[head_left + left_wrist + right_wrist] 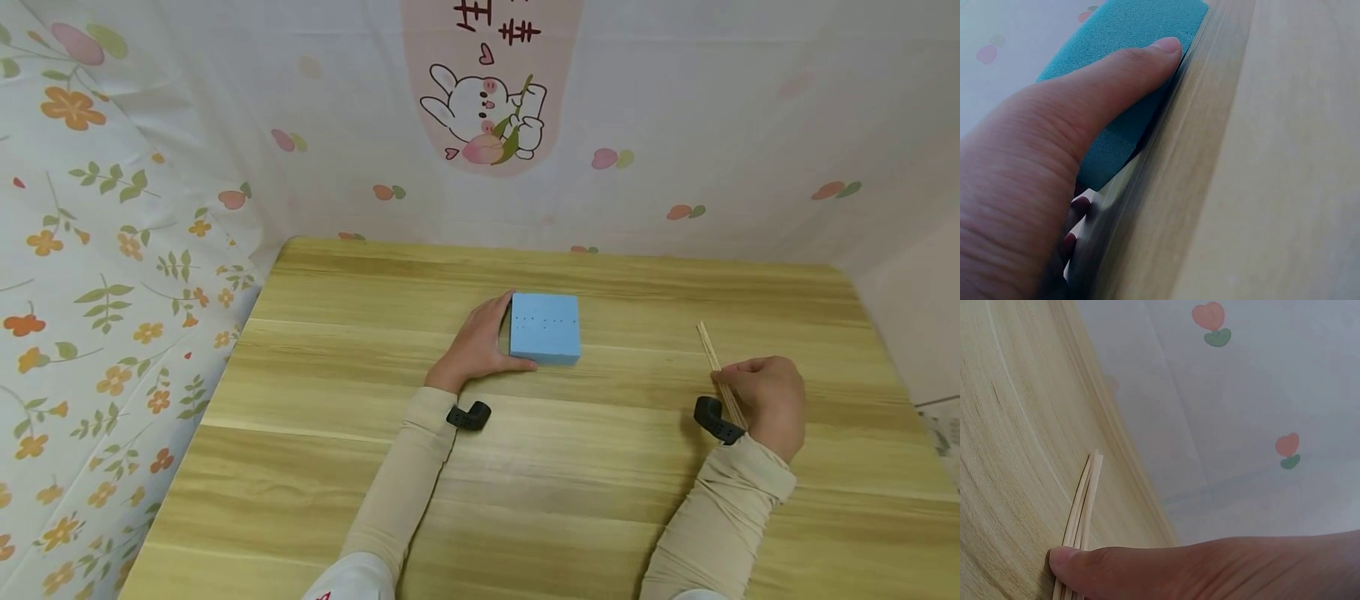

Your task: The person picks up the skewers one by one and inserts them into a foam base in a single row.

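Observation:
A light blue foam block (pixel 545 327) with small dark holes in its top lies on the wooden table. My left hand (pixel 480 346) grips it from the left side, thumb along the near side and fingers at the far left corner. In the left wrist view the thumb of my left hand (pixel 1054 137) presses on the side of the block (pixel 1116 28). To the right, my right hand (pixel 768 400) pinches a bundle of thin wooden sticks (pixel 707 343). The right wrist view shows the thumb of my right hand (pixel 1166 569) across the sticks (pixel 1090 494), their ends slightly fanned.
The wooden table (pixel 420 283) extends under both arms. Behind it hangs a white curtain (pixel 675 100) with a printed rabbit and fruit shapes. A floral cloth (pixel 112 250) covers the left side.

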A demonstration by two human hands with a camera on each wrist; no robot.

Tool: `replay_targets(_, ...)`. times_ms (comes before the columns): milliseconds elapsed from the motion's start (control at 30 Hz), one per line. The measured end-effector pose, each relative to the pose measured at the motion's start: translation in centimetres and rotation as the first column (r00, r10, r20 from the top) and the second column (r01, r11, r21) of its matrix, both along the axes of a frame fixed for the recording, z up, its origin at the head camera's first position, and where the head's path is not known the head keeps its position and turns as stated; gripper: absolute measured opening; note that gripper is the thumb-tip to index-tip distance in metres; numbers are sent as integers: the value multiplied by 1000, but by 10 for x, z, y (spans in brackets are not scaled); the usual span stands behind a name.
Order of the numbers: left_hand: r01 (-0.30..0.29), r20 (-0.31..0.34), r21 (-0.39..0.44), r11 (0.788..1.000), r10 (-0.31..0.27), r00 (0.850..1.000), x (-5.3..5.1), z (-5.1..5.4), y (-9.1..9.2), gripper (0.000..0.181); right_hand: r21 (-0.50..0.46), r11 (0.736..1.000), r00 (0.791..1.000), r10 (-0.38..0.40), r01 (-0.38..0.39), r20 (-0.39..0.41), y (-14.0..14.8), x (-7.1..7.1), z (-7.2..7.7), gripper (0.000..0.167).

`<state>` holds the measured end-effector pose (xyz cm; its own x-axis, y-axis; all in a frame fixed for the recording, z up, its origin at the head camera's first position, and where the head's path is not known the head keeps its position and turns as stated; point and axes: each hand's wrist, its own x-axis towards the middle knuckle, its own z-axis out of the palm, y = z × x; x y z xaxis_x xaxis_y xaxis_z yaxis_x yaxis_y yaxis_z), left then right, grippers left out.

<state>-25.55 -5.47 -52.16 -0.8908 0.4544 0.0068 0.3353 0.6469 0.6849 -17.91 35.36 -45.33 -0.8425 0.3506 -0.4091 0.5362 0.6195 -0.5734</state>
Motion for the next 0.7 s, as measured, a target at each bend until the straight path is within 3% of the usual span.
replay_targets(700,-3,7,14,1000,3,1000,1,0,0,130,14,1000,1000,-5,5,-10,-1,1,4,33)
